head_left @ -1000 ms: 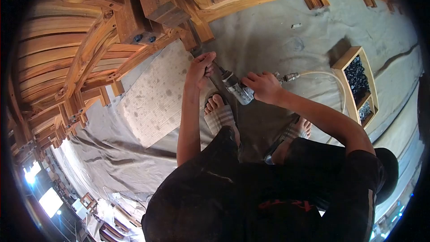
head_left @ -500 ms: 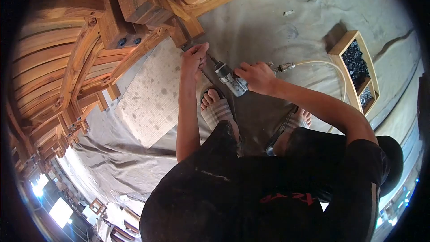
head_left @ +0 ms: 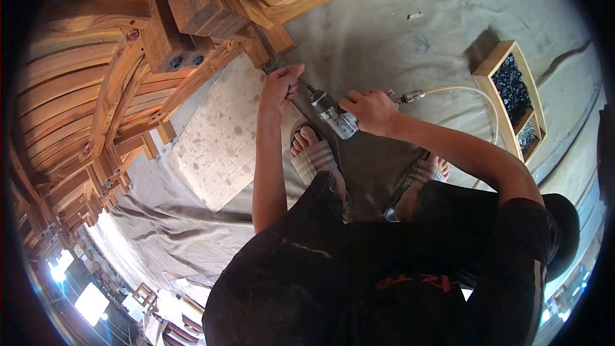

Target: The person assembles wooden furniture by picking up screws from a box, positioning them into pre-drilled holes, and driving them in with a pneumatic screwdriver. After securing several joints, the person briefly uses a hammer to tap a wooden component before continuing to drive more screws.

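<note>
My right hand [head_left: 373, 113] is wrapped round the handle of a silver and black air impact driver [head_left: 336, 116]. The tool's thin bit points up and left, toward my left hand [head_left: 279, 91]. That hand is closed beside the bit's tip, just below the foot of a wooden furniture leg [head_left: 257, 50]; what its fingers hold, if anything, is hidden. A pale air hose [head_left: 458, 88] joins the tool through a metal coupling [head_left: 410, 97].
Slatted wooden furniture [head_left: 77, 67] with dark bolts fills the upper left. A spotted board [head_left: 214, 144] lies on the floor sheet [head_left: 384, 38]. At right stands a wooden box [head_left: 485, 67] of dark fasteners and smaller silver pieces. My sandalled feet [head_left: 314, 154] are below the tool.
The whole view has shifted very slightly. Both hands and the driver keep nearly the same position relative to the furniture leg.
</note>
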`<state>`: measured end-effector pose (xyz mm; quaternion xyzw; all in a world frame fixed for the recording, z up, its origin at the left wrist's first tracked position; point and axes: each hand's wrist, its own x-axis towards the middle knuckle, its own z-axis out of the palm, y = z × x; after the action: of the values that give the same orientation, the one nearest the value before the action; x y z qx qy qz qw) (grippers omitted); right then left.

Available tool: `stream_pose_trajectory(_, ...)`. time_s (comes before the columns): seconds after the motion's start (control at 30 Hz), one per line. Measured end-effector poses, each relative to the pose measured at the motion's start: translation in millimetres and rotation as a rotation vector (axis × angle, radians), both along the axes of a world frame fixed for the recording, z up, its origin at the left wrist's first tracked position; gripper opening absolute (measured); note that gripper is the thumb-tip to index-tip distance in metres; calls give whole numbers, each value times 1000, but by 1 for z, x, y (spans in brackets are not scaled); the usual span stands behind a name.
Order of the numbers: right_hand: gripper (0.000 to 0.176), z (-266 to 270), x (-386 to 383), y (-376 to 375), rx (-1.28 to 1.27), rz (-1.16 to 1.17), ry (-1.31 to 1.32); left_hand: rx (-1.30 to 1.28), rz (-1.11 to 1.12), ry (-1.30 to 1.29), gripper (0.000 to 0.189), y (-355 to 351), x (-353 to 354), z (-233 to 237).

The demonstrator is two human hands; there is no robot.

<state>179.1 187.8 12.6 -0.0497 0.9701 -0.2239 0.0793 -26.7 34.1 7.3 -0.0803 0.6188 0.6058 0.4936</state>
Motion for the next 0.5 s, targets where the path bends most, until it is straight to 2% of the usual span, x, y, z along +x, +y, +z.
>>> stream_pose_trajectory(0.17,48,1,0,-1,-10,-2,8,45,59,-7,20,-2,4,-5)
stream_pose_trajectory(0.5,41,-1,-3,-3,-3,-26,-4,-45,39,30,19,4,6,-8)
